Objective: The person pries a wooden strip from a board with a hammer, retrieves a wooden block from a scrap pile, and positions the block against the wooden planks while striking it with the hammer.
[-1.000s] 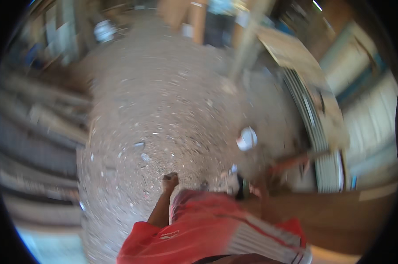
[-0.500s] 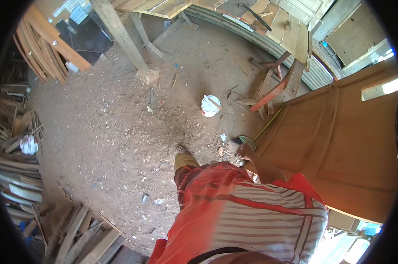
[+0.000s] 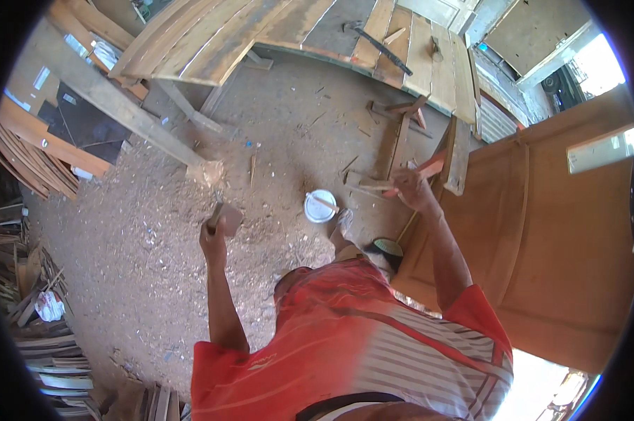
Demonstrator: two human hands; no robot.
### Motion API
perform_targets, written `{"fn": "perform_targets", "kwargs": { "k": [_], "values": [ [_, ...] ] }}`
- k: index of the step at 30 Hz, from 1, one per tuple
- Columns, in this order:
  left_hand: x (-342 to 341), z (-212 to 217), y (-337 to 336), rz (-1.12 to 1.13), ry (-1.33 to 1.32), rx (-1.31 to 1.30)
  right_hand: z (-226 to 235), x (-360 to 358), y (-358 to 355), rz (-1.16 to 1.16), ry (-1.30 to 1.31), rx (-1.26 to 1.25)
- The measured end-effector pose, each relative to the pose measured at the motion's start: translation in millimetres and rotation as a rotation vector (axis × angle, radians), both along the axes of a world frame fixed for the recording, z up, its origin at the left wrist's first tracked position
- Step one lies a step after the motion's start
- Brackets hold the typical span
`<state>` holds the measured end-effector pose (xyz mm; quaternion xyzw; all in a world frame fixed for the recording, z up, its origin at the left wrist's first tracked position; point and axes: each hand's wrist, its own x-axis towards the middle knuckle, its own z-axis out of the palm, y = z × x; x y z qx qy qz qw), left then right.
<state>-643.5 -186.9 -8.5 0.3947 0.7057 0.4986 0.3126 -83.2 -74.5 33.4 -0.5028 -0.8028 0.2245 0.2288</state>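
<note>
My left hand (image 3: 214,243) is out to the left above the dirt floor. It is closed around a flat brown block (image 3: 230,219), whose broad face shows beyond the fingers. My right hand (image 3: 411,189) is raised at the right with curled fingers, in front of a low wooden stand with a reddish board (image 3: 430,165). Whether it grips anything small cannot be made out. Between the hands, on the floor, stands a white bucket (image 3: 319,208) with a stick (image 3: 324,201) across its top.
A large brown panelled door (image 3: 499,231) stands along the right, with a green broom head (image 3: 388,246) at its foot. Ahead is a plank-topped workbench (image 3: 261,31) carrying a dark hand saw (image 3: 383,49). A slanting post (image 3: 120,98) rises at left. Timber piles (image 3: 57,365) lie lower left.
I have straightened and stepped forward. My right hand has risen from low beside the broom head to in front of the stand. My left arm has come into view with the brown block.
</note>
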Motion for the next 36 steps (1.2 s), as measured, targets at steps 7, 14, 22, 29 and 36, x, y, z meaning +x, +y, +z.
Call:
{"fn": "perform_targets", "kwargs": {
  "k": [7,14,22,29,36],
  "values": [
    [130,88,264,-0.189,0.05,0.273,68,15,184,-0.343,0.008,0.181],
    [214,134,502,-0.364,0.124,0.358,62,18,340,-0.449,-0.073,0.379],
    [246,78,802,-0.421,0.169,0.362,29,-1,447,-0.554,-0.389,0.166],
    [263,43,887,-0.573,0.219,0.338,65,-35,465,-0.714,-0.366,-0.04],
    [271,36,894,-0.571,0.305,0.251,117,-82,562,-0.828,0.307,-0.201]
  ]
}}
